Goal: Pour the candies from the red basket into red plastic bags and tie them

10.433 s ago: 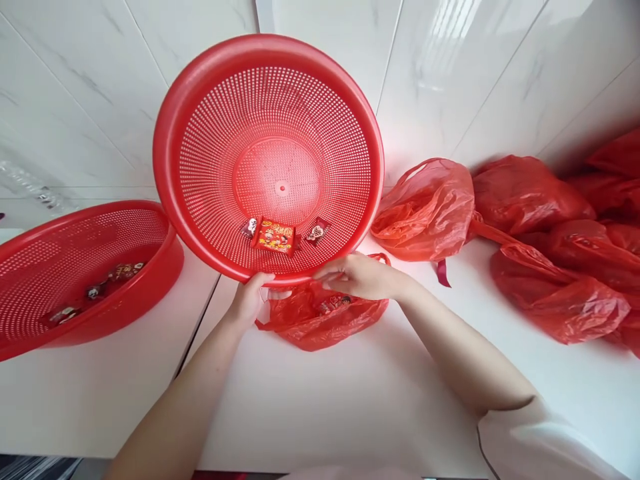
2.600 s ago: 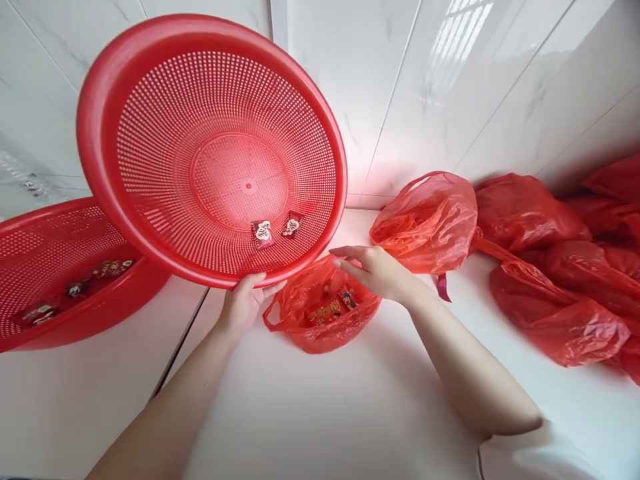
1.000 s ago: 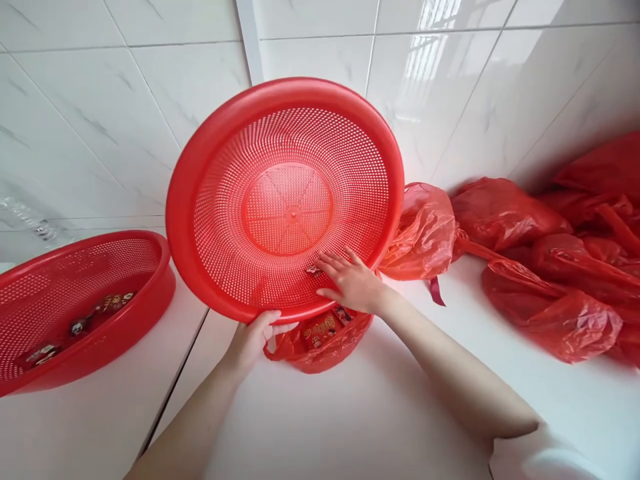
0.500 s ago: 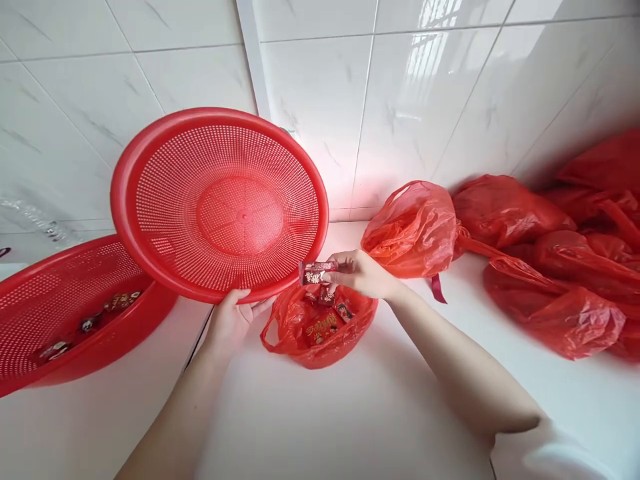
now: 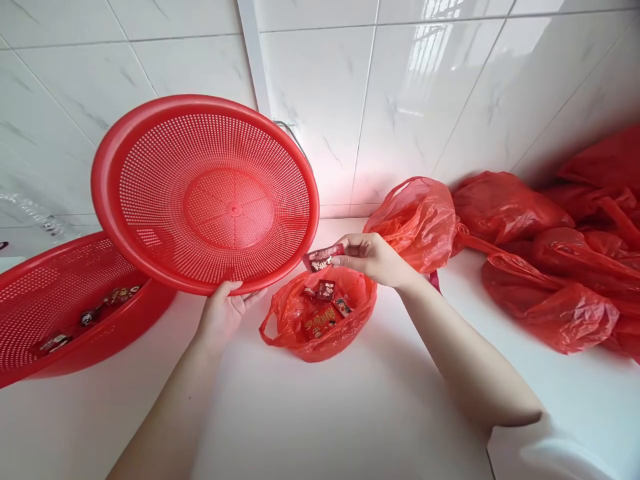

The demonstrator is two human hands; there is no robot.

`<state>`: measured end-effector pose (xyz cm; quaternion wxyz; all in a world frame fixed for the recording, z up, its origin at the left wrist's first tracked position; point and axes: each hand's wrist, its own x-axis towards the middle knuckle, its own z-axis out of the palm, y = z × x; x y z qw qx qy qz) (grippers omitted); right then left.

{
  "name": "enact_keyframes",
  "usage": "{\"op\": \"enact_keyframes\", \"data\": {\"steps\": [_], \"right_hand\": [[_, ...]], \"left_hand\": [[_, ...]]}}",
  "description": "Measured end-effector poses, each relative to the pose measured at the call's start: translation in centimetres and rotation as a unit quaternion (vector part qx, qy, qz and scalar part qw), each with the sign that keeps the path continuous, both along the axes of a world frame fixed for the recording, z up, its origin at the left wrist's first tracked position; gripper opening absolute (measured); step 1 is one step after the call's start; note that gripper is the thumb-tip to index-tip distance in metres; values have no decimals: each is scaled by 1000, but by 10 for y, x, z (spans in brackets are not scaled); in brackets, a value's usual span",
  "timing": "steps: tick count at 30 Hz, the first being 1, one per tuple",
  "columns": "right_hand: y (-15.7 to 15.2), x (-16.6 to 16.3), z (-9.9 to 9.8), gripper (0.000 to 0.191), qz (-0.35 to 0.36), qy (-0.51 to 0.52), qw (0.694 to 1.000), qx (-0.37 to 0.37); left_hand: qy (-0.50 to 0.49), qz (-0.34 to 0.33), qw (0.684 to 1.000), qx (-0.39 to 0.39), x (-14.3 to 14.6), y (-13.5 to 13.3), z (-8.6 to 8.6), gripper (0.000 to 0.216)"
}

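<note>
At the lower left of the frame, a shallow red perforated basket (image 5: 60, 300) rests on a white counter (image 5: 325, 413), with a few small wrapped sweets (image 5: 90, 313) lying inside it. Overlapping its right edge, a second red perforated basket (image 5: 205, 193) is tilted up on edge in the upper left, its open face turned toward the camera and nothing visible inside. The person's left hand (image 5: 223, 317) clamps that basket's lower rim, thumb on the near side. Just right of it, at centre, a small open red plastic bag (image 5: 320, 317) sits on the counter holding several red sweet packets. Directly above the bag's mouth, the right hand (image 5: 373, 257) pinches a dark red candy wrapper (image 5: 323, 257) between thumb and fingertips, held clear of the bag. Further right, a heap of filled red plastic bags (image 5: 525, 240) lies against the white tiled wall (image 5: 400, 87), filling the right edge of the frame.
</note>
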<state>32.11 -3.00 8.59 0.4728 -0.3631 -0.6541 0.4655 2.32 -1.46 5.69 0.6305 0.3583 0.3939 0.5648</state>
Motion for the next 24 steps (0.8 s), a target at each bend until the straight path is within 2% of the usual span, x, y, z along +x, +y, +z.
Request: {"op": "enact_keyframes", "data": {"steps": [9,12,14,16,17,19,21,24], "right_hand": [[4,-2,-2,25,-47,29,998,16],[2,-1,1,23,-41,24,999,15],[-1,2,4,20,-32,-5,999,28],[-5,7,7,13,-20,-78,995,55],[-7,11,8,15,-5,-135,989,67],[-13,18,10,32,29,-268,960,72],[-16,21,10,49,26,-367,928,58],[-16,15,5,69,-40,-378,922,74]], "left_hand": [[30,-30,999,10,1,0,-8,6],[28,-32,999,8,0,1,-10,6],[25,-31,999,8,1,0,-9,5],[24,-33,999,9,2,-1,-8,5],[24,-33,999,8,2,-1,-7,6],[23,-28,999,4,3,-2,-5,7],[23,-16,1000,-4,4,-3,-3,4],[22,-20,999,-18,7,-5,-4,5]]}}
